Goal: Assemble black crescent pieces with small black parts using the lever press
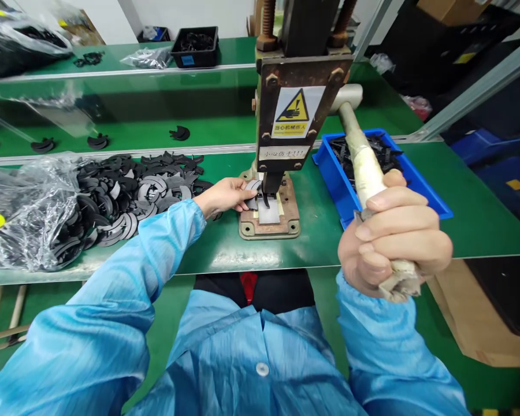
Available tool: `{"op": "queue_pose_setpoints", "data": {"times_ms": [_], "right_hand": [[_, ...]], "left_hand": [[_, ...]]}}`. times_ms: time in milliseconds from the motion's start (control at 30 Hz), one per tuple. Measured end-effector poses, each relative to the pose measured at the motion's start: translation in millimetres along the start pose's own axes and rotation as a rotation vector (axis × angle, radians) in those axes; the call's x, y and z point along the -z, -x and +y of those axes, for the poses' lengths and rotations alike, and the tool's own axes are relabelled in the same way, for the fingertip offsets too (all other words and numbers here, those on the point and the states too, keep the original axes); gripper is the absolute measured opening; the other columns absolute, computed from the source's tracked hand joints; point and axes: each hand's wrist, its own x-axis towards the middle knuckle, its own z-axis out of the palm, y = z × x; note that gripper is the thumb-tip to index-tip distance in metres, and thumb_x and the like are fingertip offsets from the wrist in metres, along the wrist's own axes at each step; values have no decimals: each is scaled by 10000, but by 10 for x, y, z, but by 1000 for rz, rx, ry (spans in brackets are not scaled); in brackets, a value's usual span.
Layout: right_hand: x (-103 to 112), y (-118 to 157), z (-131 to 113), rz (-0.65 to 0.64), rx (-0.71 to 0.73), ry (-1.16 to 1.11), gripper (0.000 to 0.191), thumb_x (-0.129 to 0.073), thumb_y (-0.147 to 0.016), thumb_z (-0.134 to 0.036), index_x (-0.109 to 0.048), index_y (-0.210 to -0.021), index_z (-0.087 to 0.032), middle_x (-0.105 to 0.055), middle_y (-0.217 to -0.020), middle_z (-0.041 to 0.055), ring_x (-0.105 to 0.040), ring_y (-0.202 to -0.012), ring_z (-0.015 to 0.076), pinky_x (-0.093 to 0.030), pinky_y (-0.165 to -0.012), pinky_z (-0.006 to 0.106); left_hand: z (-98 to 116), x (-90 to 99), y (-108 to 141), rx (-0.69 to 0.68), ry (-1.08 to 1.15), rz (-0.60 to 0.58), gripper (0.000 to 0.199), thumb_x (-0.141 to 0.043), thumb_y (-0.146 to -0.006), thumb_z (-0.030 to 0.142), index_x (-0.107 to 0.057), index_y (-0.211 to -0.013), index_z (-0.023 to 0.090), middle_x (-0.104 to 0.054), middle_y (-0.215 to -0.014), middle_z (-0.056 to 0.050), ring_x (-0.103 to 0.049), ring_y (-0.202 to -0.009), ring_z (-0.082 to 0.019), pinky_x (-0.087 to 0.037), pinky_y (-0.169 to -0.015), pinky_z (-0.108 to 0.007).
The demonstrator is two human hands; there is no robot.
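Observation:
My right hand [398, 237] is wrapped round the tape-covered lever handle [361, 153] of a hand press [281, 115], which slants down toward me. With its fingers pinched, my left hand [227, 196] holds a dark curved plastic part [253, 190] at the press base [268, 231], under the ram [272, 182]. Part of that piece is hidden by my fingers and the ram. A light metal plate [268, 212] lies on the base just in front. Left of my left hand spreads a heap of similar dark curved parts [130, 196].
A blue bin [338, 193] of small black parts stands right of the press. Clear plastic bags [26, 231] lie at the left. A few curved parts [179, 133] sit along the rear strip, and a black tray [203, 59] stands on the back shelf.

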Motion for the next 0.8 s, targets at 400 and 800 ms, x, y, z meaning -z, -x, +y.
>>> {"op": "queue_pose_setpoints", "data": {"times_ms": [400,800], "right_hand": [[63,-12,-16,-62,-9,53,422,-703,-978,-496,-537,-669,-261,-577,-702,-36,-716,-972,170,-562,-1221,640],[5,-19,3,-16,9,14,463,-732,-960,-455,-475,-645,-232,-554,-688,-40,-698,-973,160,-555,-1210,617]], "left_hand": [[59,46,-34,35,-4,-145,312,-899,-919,290,-624,-855,159,-706,-620,-11,-680,-499,-106,-539,-506,-174],[72,108,-53,123,-44,-181,311,-912,-899,365,-688,-995,171,-769,-701,-60,-782,-623,-175,-615,-580,-201]]}}
